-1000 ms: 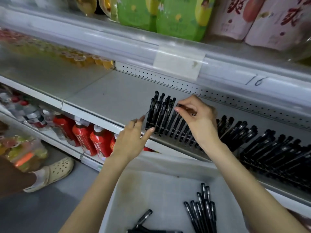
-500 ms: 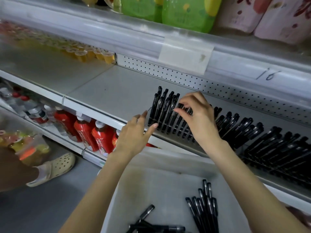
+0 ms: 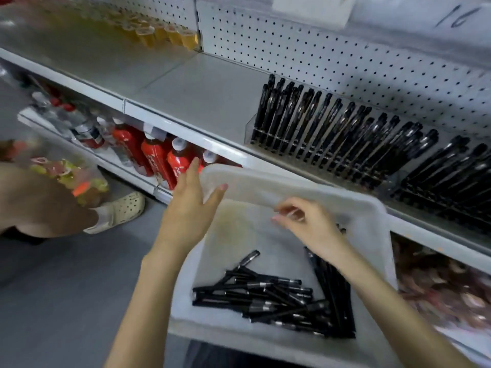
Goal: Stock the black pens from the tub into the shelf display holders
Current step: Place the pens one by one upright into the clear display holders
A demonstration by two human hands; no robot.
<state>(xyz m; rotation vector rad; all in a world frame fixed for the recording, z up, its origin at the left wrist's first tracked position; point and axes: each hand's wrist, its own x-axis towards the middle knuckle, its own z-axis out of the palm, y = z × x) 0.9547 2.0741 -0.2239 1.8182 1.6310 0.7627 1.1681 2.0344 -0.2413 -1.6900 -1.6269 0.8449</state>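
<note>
My left hand is flat against the far left corner of the white translucent plastic tub, fingers straight along the outside and thumb spread over the rim, not clamped. My right hand hangs above the tub's inside near the far wall, fingers loosely curled and blurred, with nothing visible in them. Loose black pens with silver bands lie in a crossed heap on the tub floor at the near side, and a few more lie straight along the right wall under my right forearm. The tub sits just in front of the grey metal shelf. On the shelf a clear plastic display holder is packed with upright, back-leaning black pens. A second filled holder stands just to its right. A white pegboard backs the shelf. Red bottles with white caps are on the lower shelf to the left. Another person's foot in a cream perforated clog is on the floor.
</note>
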